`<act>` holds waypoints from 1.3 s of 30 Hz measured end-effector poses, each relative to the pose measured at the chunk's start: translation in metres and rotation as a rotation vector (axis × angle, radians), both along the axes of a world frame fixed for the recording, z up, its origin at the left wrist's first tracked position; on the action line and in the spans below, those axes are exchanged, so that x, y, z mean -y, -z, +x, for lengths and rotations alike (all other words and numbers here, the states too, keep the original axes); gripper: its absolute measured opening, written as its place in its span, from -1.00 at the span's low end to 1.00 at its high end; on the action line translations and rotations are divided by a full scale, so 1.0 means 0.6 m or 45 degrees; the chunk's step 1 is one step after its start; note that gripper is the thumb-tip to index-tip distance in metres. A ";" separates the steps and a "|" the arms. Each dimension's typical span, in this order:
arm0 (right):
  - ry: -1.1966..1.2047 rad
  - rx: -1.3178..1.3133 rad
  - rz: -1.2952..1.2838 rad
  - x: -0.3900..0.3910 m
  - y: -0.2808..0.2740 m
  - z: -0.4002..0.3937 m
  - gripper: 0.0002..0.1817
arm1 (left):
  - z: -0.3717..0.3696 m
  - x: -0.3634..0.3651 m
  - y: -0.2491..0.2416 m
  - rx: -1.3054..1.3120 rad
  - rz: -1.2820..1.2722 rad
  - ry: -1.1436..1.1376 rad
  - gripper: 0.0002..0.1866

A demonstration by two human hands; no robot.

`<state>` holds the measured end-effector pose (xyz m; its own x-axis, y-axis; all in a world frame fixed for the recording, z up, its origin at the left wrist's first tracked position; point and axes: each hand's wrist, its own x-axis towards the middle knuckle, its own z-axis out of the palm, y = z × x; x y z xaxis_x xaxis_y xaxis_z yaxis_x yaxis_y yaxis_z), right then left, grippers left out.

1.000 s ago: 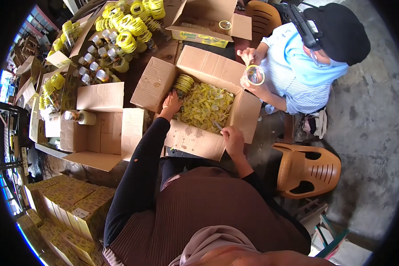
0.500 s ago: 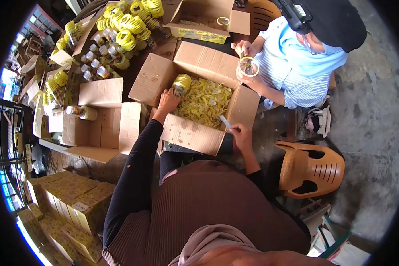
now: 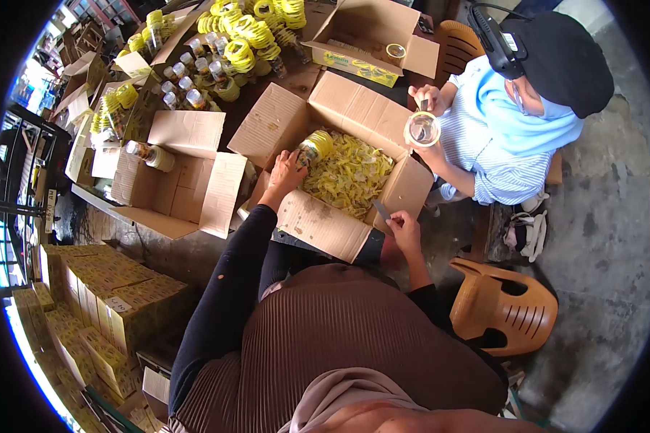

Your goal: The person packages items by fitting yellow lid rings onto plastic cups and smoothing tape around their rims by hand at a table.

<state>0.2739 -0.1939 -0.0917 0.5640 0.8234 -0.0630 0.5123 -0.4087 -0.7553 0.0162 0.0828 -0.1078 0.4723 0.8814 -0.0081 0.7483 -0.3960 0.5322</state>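
Note:
My left hand (image 3: 289, 175) is closed on a stack of yellow rings (image 3: 321, 144) that seems to sit around a clear jar. The stack lies tilted at the left inside of an open cardboard box (image 3: 321, 222). Yellow and clear plastic scraps (image 3: 350, 177) fill the box beside it. Between the fingers of my right hand (image 3: 406, 232) is a thin, flat grey knife blade (image 3: 382, 210), pointing up and left over the box's near right edge. The knife's handle is hidden in my fingers.
Across on the right, a co-worker (image 3: 513, 137) holds a clear round container (image 3: 422, 130). Another open box (image 3: 177, 187) stands left, with a jar (image 3: 152, 155) at its edge. Stacked yellow rings (image 3: 249, 54) lie behind. A brown plastic chair (image 3: 509, 307) and stacked cartons (image 3: 101, 289) flank me.
The view has shifted, so the scene sits further right and lower. The yellow ring stack now leans more to the right in my left hand. The blade has turned and looks darker.

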 end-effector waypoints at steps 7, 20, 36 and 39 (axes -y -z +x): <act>-0.062 0.077 0.017 -0.003 -0.003 0.002 -0.81 | 0.000 0.006 0.000 0.060 0.043 0.002 -0.33; -0.093 0.020 0.103 0.010 -0.008 0.008 -0.82 | 0.012 0.001 0.000 -0.024 0.003 -0.043 -0.34; -0.037 0.043 0.216 -0.014 -0.019 0.001 -0.80 | 0.011 -0.010 0.007 0.065 -0.012 -0.121 -0.39; -0.058 0.040 0.225 -0.016 -0.014 -0.001 -0.80 | 0.010 -0.009 0.007 0.252 0.126 -0.135 -0.42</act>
